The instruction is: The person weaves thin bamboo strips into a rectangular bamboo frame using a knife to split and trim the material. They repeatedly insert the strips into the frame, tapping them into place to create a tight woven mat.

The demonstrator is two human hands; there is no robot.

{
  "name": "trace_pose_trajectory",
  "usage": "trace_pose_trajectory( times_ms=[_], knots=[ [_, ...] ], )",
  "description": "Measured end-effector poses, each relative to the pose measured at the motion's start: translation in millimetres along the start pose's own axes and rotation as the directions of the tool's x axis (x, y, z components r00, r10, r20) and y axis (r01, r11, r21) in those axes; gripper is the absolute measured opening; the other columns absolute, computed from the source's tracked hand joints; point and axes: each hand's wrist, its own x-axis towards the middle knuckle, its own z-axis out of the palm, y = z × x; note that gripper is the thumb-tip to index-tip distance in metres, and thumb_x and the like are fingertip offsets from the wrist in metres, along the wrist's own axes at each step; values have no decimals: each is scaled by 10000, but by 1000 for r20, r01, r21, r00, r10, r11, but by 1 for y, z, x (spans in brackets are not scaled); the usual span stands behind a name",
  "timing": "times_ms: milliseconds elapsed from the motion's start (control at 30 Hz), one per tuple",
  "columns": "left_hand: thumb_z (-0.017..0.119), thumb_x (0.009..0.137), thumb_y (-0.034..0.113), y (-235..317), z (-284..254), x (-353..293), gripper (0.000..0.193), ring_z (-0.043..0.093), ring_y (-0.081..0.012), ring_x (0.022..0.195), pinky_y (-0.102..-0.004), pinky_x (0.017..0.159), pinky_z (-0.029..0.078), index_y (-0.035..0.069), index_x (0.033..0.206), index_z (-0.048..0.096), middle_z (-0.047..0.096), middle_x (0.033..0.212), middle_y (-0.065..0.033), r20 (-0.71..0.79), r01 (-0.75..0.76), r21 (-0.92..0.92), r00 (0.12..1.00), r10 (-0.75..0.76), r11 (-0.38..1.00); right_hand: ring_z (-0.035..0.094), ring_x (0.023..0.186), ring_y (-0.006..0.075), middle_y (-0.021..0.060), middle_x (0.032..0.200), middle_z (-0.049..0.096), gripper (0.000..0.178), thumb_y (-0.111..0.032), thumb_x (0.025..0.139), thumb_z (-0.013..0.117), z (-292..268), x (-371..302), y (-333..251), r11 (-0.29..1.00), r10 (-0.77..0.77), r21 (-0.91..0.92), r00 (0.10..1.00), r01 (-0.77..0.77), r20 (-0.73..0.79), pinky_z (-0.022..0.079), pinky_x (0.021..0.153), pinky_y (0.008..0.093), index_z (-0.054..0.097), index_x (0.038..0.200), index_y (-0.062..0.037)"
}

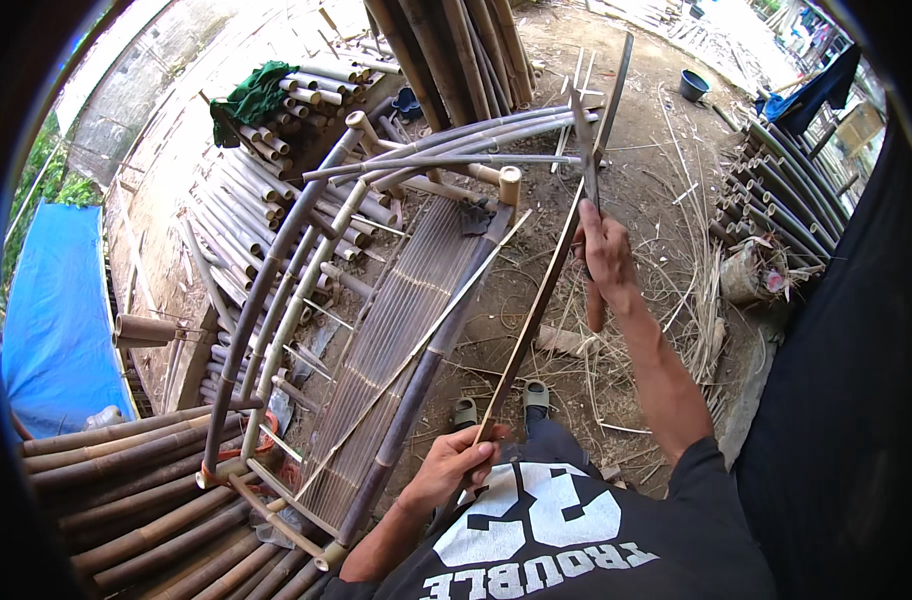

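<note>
A long dark bamboo strip [536, 318] is held aslant in front of the body, its near end low and its far end reaching past the right hand [606, 252]. The near end is gripped by the left hand [450, 468], the fingers closed around it. By the right hand a knife [582, 140] is held, the fingers wrapped around its handle and the blade pointed to the far side. The blade is crossed with the strip just beyond the knuckles; whether the strip is also touched by the right fingers cannot be told.

To the left, a bamboo bench [376, 310] with a slatted seat is seen, and a loose pale strip [463, 294] is laid diagonally across it. A dark cloth [473, 218] is placed on the seat's far end, near which several bamboo poles [446, 161] are set crosswise. Pale shavings [711, 335] are scattered on the ground to the right, and 2 shoes [536, 394] are seen below the strip. Farther off, a dark bucket [693, 86] and a right-hand pile of cut bamboo [776, 190] are seen; at far left, a blue tarp [61, 320] is spread.
</note>
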Motion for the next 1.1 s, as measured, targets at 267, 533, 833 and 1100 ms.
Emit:
trace_pose_trajectory(
  times_ms=[267,533,833,1100],
  knots=[
    [549,1006,218,19,32,56,391,338,-7,490,-179,408,258,12,1338,529,417,670,73,-153,-106,154,980,130,982,567,571,171,56,737,534,535,-583,950,470,-35,-87,5,718,-406,-457,850,524,337,503,451,348,518,966,-51],
    [576,990,223,19,34,54,235,430,-33,551,-214,476,329,2,988,654,517,675,50,-248,-154,304,940,234,940,645,590,281,119,679,594,599,-626,922,489,-14,-147,4,703,-415,-358,763,615,495,528,527,409,557,873,-32],
    [567,989,165,18,31,34,318,415,-30,607,-205,514,336,5,1262,596,507,715,57,-224,-143,380,944,241,914,605,510,244,92,604,556,583,-627,925,482,-11,-131,-5,732,-330,-464,856,499,399,519,480,359,517,747,-73],
    [521,1006,135,10,29,15,376,366,-11,543,-180,459,288,-38,1339,513,426,677,76,-147,-131,431,966,213,893,531,426,119,18,539,522,575,-652,945,406,-24,-96,9,698,-260,-599,918,393,299,450,370,281,504,755,-118]
  ],
)
